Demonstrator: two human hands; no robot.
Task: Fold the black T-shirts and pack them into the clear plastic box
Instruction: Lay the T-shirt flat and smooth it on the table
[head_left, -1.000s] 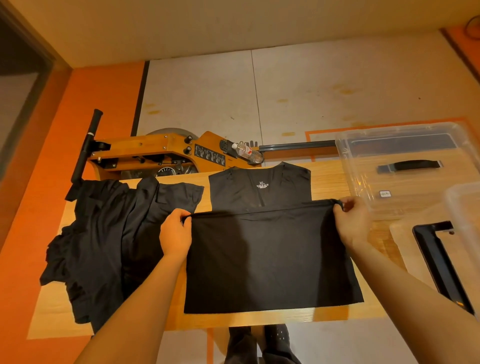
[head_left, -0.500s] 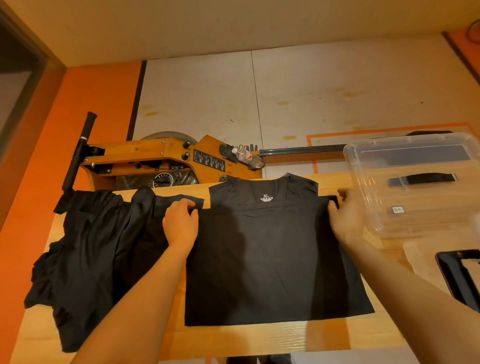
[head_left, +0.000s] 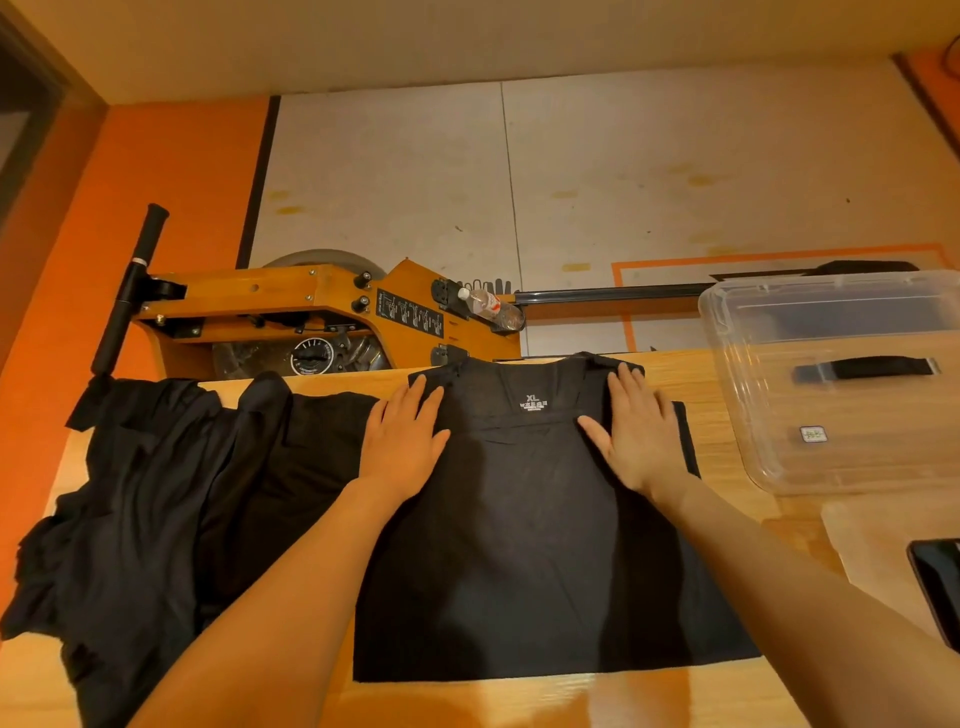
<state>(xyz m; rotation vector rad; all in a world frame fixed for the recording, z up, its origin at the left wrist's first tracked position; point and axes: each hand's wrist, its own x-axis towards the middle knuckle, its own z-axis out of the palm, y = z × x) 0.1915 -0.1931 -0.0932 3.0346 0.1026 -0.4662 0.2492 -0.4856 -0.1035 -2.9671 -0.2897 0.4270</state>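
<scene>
A black T-shirt (head_left: 524, 551) lies folded in half on the wooden table (head_left: 711, 379), its XL neck label facing up at the far edge. My left hand (head_left: 402, 441) lies flat on the shirt's upper left corner, fingers straight. My right hand (head_left: 636, 434) presses flat on the upper right part, fingers spread. A heap of unfolded black T-shirts (head_left: 145, 509) sits to the left, draping over the table's left side. The clear plastic box (head_left: 836, 384) stands at the right with nothing inside.
An orange wooden rowing machine (head_left: 291, 317) with a black handle and a water bottle (head_left: 491, 309) stands on the floor behind the table. A dark phone or tablet (head_left: 940, 587) lies at the table's right edge on a translucent lid.
Both hands carried the shirt's bottom hem up to the collar and let go of it. They now lie flat on the folded top.
</scene>
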